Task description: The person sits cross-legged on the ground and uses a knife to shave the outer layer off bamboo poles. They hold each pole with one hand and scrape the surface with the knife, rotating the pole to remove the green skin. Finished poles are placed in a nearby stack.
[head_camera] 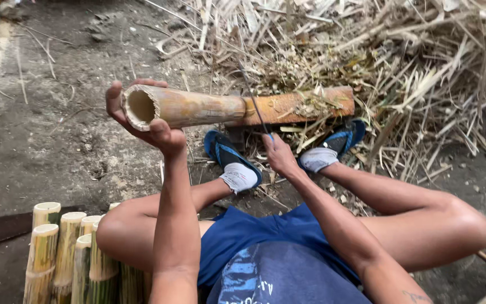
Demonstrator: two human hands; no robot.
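My left hand grips the near open end of a hollow bamboo tube, which lies level and points away to the right. Its far end rests against an orange-brown wooden block. My right hand is closed on the handle of a thin dark blade that slants up across the tube where it meets the block. I squat, and both feet are in blue sandals with white socks.
Several cut yellow-green bamboo tubes stand upright at the lower left. A flat dark rusty blade lies on the ground behind them. A heap of dry bamboo strips and husks covers the upper right. Bare earth lies to the left.
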